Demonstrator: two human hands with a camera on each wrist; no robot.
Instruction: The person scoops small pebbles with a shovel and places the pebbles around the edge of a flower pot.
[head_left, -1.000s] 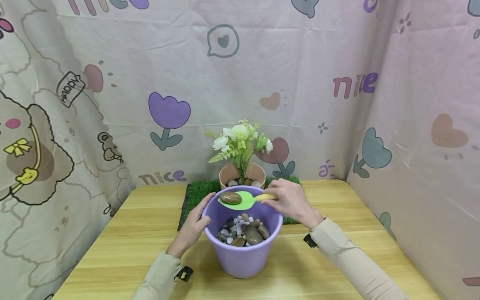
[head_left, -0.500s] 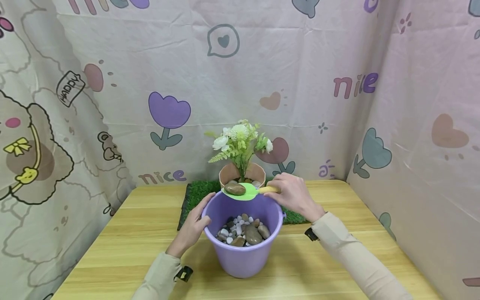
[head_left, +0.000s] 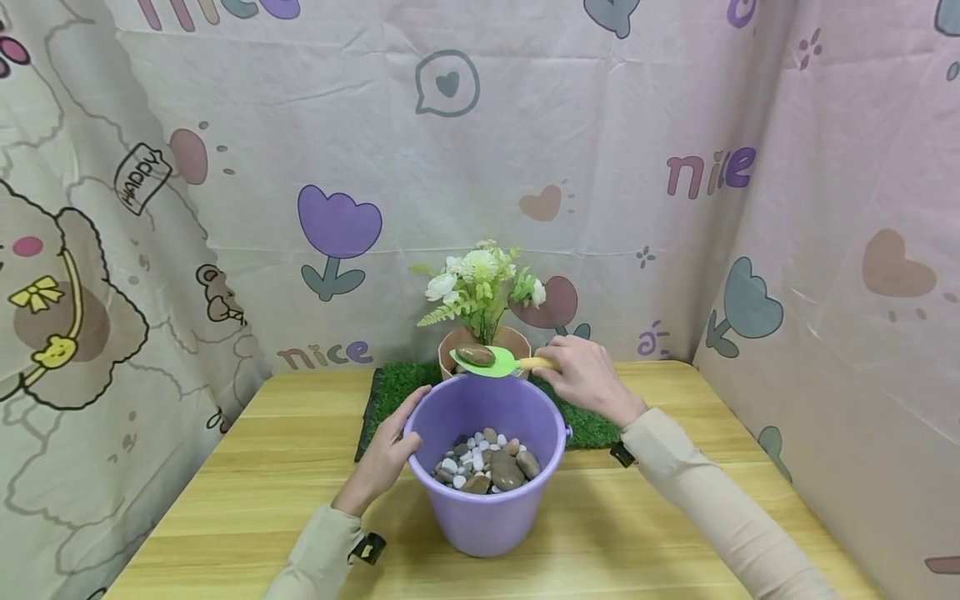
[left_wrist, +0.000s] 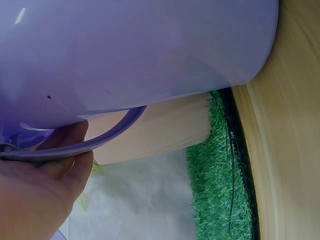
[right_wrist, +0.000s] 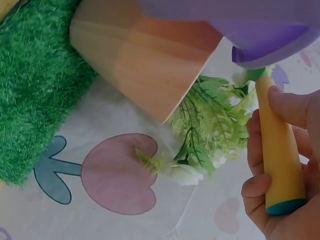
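Observation:
In the head view my right hand [head_left: 587, 377] grips the yellow handle of a small green trowel [head_left: 504, 362]. On its blade lies one large brown stone [head_left: 475, 356]. The trowel is above the far rim of a purple bucket [head_left: 486, 527], in front of the peach flowerpot [head_left: 517, 341]. My left hand [head_left: 384, 454] holds the bucket's left rim; in the left wrist view its fingers [left_wrist: 77, 175] curl round the bucket's handle [left_wrist: 107, 135] at the rim. Inside the bucket lie white pebbles [head_left: 477, 458] and larger brown stones [head_left: 507, 471]. The right wrist view shows fingers wrapped round the trowel's yellow handle [right_wrist: 280, 150].
White and green flowers [head_left: 477, 279] stand in the pot, on a green artificial grass mat [head_left: 401, 385] at the back of the wooden table [head_left: 247, 483]. A printed cloth [head_left: 480, 167] hangs close behind and along both sides.
My right hand has moved the trowel and its stone forward and slightly right, from over the bucket's opening to in front of the flowerpot. The left hand and bucket stay in place.

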